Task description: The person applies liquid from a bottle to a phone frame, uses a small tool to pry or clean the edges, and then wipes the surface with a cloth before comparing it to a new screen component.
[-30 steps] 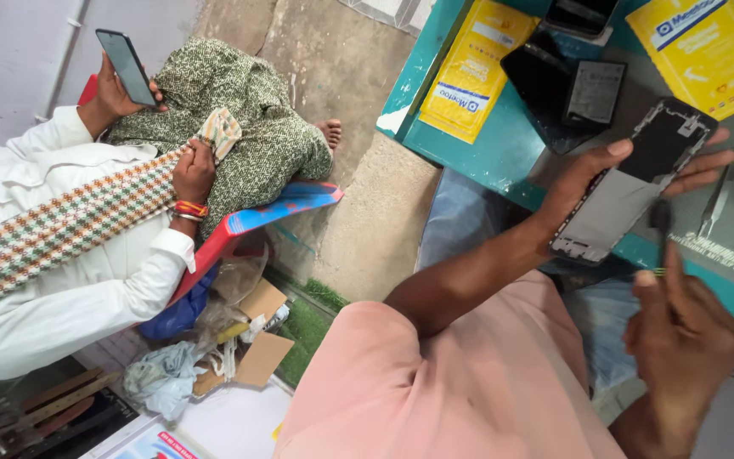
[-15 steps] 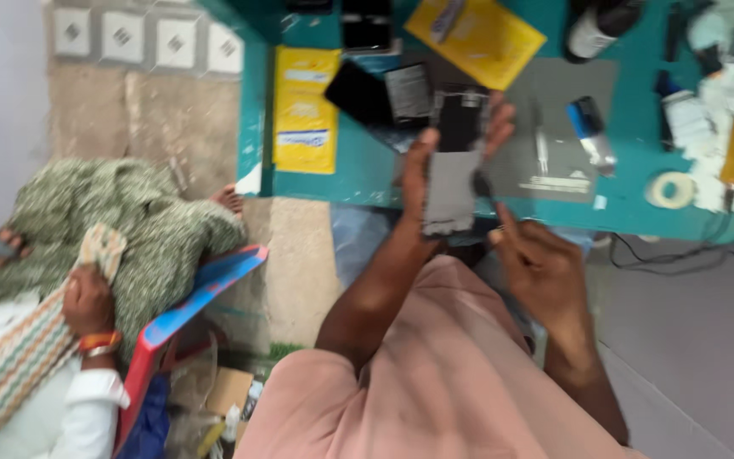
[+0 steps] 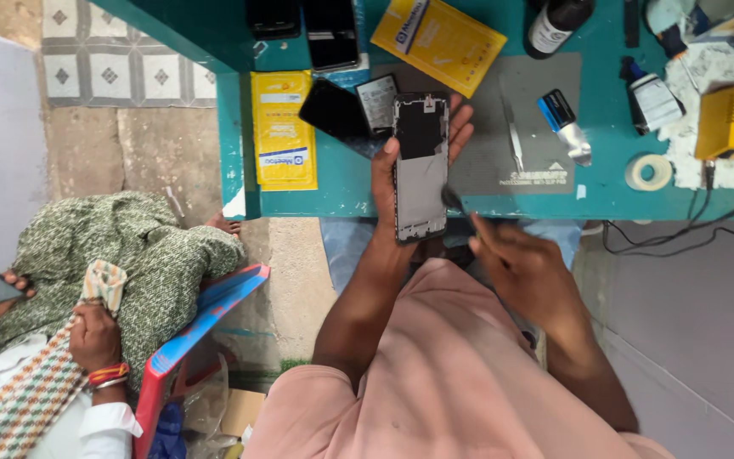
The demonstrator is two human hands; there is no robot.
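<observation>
Yellow flat packets [image 3: 439,41] [image 3: 282,129] on teal table [image 3: 613,183]; left hand [image 3: 401,183] fingers grip opened phone [image 3: 420,166]; right hand [image 3: 524,268] fingers pinch dark tool [image 3: 454,201].

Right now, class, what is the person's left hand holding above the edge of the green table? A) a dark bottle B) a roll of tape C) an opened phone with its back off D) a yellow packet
C: the left hand grips an opened phone, its inner frame showing, over the green table.

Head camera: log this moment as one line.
left hand: holds opened black phone frame | right hand: holds small dark tool beside it | over teal table
</observation>
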